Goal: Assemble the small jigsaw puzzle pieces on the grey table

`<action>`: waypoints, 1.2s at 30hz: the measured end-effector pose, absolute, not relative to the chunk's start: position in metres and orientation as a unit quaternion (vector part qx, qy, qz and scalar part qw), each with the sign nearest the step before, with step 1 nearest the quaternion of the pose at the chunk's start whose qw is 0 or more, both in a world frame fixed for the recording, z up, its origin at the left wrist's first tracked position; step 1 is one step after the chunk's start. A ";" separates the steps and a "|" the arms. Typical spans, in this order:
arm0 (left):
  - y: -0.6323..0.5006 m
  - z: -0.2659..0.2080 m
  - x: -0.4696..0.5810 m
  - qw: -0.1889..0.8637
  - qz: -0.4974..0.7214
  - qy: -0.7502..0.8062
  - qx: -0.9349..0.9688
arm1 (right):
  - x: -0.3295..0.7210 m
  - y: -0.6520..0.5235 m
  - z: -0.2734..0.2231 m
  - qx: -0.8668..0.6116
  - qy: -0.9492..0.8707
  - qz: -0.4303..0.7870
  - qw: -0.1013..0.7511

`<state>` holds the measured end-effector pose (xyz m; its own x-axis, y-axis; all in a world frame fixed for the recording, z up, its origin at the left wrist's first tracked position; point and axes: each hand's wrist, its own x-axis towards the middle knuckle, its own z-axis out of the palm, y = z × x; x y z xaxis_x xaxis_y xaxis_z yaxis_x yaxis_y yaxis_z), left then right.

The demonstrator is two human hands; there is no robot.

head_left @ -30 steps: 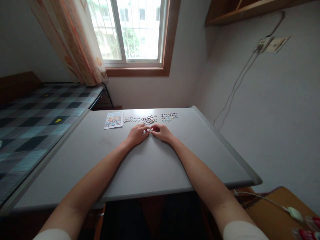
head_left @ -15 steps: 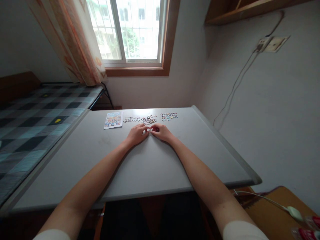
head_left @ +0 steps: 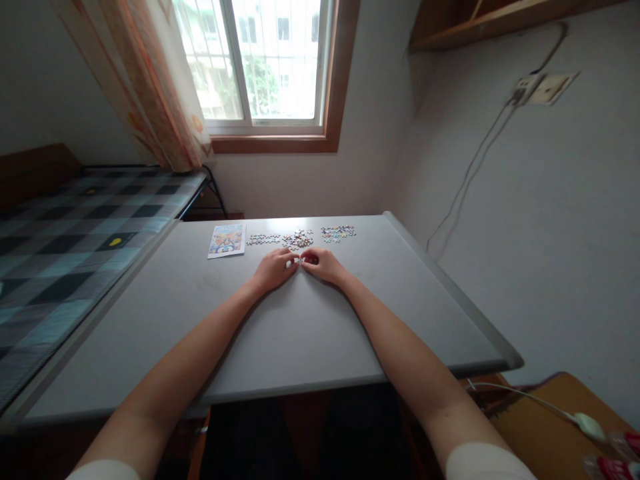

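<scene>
My left hand point(head_left: 277, 268) and my right hand point(head_left: 323, 265) meet fingertip to fingertip over the grey-white table point(head_left: 295, 333). Pinched between them is a small jigsaw puzzle piece point(head_left: 301, 260), mostly covered by the fingers; whether it is one piece or two joined, I cannot tell. Just beyond the hands lies a heaped pile of loose puzzle pieces point(head_left: 299, 239). To its left, further pieces point(head_left: 264, 239) lie in rows, and another group point(head_left: 339, 233) is spread out to the right. A printed picture sheet point(head_left: 227, 241) lies flat at the left.
A bed with a checked cover point(head_left: 100, 213) stands along the table's left side. Behind the table are a wall, a window point(head_left: 275, 60) and a curtain point(head_left: 145, 87). At the lower right, a wooden stool or small table point(head_left: 555, 420) carries a white charger point(head_left: 589, 425) with a cable.
Almost nothing differs. Both hands stay in the same place, with at most a slight shift of the fingertips around the small piece.
</scene>
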<state>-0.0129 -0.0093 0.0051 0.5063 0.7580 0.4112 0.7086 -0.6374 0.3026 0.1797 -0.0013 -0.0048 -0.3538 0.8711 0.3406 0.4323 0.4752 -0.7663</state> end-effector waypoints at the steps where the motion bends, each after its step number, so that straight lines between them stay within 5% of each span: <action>1: -0.009 0.005 -0.013 0.047 0.259 0.423 0.867 | 0.180 -0.001 -0.005 -0.422 -0.770 0.290 0.380; 36: -0.007 0.004 -0.014 0.064 0.257 0.423 0.867 | 0.181 0.001 -0.007 -0.427 -0.769 0.298 0.371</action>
<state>-0.0142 -0.0073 0.0042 0.5109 0.7658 0.3906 0.6999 -0.6344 0.3282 0.1808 0.0014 -0.0072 -0.3591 0.8784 0.3154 0.4357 0.4566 -0.7756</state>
